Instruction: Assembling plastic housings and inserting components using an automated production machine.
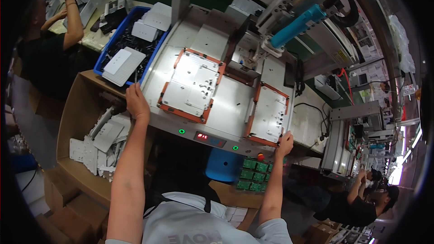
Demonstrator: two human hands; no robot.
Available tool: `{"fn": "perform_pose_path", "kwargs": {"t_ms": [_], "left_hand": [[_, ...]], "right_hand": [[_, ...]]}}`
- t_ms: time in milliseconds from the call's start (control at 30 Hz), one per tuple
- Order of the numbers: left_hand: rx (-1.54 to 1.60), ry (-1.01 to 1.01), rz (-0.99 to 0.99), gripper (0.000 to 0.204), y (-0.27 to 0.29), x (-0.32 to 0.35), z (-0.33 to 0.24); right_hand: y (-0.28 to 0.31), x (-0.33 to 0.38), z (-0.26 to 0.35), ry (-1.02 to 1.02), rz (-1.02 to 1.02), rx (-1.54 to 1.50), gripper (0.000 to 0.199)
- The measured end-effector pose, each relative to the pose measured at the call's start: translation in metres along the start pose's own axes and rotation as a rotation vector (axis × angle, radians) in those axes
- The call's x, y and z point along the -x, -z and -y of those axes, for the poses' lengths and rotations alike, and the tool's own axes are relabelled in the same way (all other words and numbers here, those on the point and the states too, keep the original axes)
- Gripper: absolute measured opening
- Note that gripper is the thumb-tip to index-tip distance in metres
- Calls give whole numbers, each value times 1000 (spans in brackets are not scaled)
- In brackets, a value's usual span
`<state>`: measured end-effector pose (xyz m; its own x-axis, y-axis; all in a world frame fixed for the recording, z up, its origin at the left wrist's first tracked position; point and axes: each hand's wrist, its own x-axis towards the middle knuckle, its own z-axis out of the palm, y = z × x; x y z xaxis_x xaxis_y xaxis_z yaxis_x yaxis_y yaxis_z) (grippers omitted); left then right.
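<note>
My left hand (137, 103) is at the left front edge of the machine bed (156, 74), beside the blue bin (149, 61). Its fingers are pinched together, and a thin, light sliver shows just above them; what it is cannot be made out. My right hand (284, 145) is closed at the front right corner of the right fixture, where a white panel (267, 113) lies in an orange-brown frame (253, 136). Whatever it grips is hidden. A second white panel (190, 81) sits in the left orange-brown frame (181, 113), with small dark parts along its right side.
A teal cylinder (298, 25) hangs over the bed. Along the front run green-lit buttons (181, 131), a red display (203, 136) and a red knob (261, 156). White plastic parts (99, 142) fill a cardboard box (68, 122). Green circuit boards (254, 175) lie below. Other people work at both sides.
</note>
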<state>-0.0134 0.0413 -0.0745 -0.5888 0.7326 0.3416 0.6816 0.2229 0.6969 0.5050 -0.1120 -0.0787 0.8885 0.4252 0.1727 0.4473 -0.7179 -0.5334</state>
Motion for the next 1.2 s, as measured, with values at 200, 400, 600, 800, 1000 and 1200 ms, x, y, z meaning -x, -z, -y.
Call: {"fn": "perform_pose_path", "kwargs": {"t_ms": [200,400,600,800,1000,1200], "left_hand": [[-9,1,17,26,-8,6,-5],[-17,1,-22,23,-6,8,0],[-86,-219,12,18,0,-6,7],[161,-352,410,21,3,-43,-31],[151,-218,797,35,-25,-64,-46],[134,-370,770,38,-26,-58,-42]], "right_hand": [[4,-15,-16,-43,31,49,44],[0,-9,-7,13,12,-4,44],[5,-6,-8,-31,17,-90,41],[49,5,14,119,-280,-534,25],[81,125,151,384,-3,-457,20],[26,201,221,404,225,-698,12]]}}
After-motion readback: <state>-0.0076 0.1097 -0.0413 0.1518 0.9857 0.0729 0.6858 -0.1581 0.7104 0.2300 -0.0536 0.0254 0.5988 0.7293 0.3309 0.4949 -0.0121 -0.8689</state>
